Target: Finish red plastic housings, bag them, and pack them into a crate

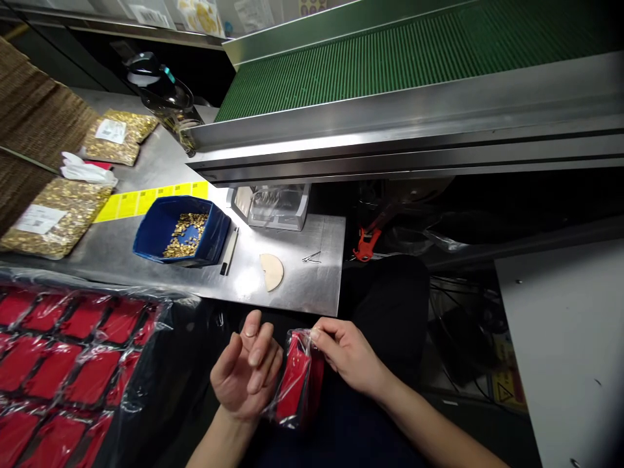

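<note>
My right hand [348, 357] pinches the top edge of a clear plastic bag [295, 383] with red and black parts inside, hanging over my lap. Palm up beside it, my left hand [246, 380] is open, its fingers loosely bent and apart with nothing in them. Its edge is close to the bag; whether they touch I cannot tell. Just beyond my hands, a half-round wooden piece [272, 272] and a pair of small metal pins [312, 257] lie on the metal table [302, 289].
A blue bin [146, 237] holds small brass-coloured parts, with a pen-like tool [229, 251] beside it. At left are bags of brass parts [61, 214] and plastic-covered rows of red parts [51, 370]. A green conveyor [351, 65] crosses above; an orange-handled tool [366, 244] hangs below.
</note>
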`<state>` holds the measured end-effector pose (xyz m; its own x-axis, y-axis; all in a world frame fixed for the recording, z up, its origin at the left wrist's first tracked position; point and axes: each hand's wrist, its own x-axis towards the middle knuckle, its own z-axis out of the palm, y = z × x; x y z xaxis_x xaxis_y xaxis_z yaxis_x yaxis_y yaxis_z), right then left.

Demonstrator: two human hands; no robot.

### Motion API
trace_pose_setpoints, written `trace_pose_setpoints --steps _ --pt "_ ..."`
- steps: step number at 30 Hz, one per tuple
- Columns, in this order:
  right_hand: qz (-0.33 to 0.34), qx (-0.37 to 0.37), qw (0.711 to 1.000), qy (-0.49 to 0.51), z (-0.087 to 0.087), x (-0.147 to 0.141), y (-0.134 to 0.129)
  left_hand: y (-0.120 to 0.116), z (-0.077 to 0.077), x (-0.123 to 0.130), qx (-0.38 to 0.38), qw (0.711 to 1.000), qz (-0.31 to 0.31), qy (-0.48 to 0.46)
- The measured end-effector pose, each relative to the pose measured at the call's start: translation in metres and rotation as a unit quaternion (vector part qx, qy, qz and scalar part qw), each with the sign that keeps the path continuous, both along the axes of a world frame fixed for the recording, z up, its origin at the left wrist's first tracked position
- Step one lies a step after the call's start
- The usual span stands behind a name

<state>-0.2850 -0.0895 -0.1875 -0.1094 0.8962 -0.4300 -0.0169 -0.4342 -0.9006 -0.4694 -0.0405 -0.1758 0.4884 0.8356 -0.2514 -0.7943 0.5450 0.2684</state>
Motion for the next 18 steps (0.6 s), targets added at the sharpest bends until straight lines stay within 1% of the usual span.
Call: trace_pose_setpoints --steps 2,3,5,7,8,9,10,11,12,13,15,16,17,18 --pt "0.024 0.084 0.993 -0.075 0.010 0.007 0.003 -0.002 -0.011 -0.001 -0.063 0.997 -0.012 0.033" --pt "0.048 0.118 0.986 -0.109 0.014 0.010 0.004 -0.003 -0.018 -0.001 -0.094 0.992 -0.025 0.076" --pt "0.107 0.178 0.965 -0.162 0.020 0.014 0.004 -0.006 -0.031 0.001 -0.132 0.971 -0.067 0.189" --pt "0.164 0.217 0.944 -0.185 0.021 0.014 0.002 -0.011 -0.041 0.003 -0.133 0.942 -0.131 0.278" --pt "0.182 0.227 0.938 -0.187 0.020 0.013 0.000 -0.014 -0.044 0.004 -0.128 0.930 -0.173 0.296" --pt "0.193 0.230 0.936 -0.183 0.020 0.011 -0.002 -0.017 -0.046 0.004 -0.122 0.923 -0.216 0.296" --pt "0.194 0.225 0.939 -0.175 0.019 0.008 -0.004 -0.020 -0.047 0.004 -0.116 0.920 -0.245 0.283" --pt "0.183 0.211 0.946 -0.164 0.018 0.006 -0.007 -0.022 -0.047 0.004 -0.104 0.923 -0.256 0.269" --pt "0.160 0.186 0.958 -0.149 0.018 0.003 -0.009 -0.024 -0.047 0.002 -0.082 0.928 -0.251 0.261" --pt "0.128 0.149 0.973 -0.125 0.016 0.000 -0.012 -0.025 -0.047 0.001 -0.050 0.934 -0.236 0.262" --pt "0.054 0.037 0.997 -0.036 0.011 -0.004 -0.017 -0.026 -0.047 -0.004 0.036 0.935 -0.209 0.284" --pt "0.021 -0.028 0.999 0.029 0.007 -0.005 -0.019 -0.026 -0.048 -0.007 0.086 0.927 -0.202 0.303" --pt "0.001 -0.096 0.990 0.104 0.003 -0.005 -0.020 -0.027 -0.050 -0.009 0.135 0.916 -0.197 0.323" --pt "-0.005 -0.160 0.971 0.177 -0.003 -0.004 -0.022 -0.027 -0.051 -0.011 0.180 0.903 -0.188 0.342"
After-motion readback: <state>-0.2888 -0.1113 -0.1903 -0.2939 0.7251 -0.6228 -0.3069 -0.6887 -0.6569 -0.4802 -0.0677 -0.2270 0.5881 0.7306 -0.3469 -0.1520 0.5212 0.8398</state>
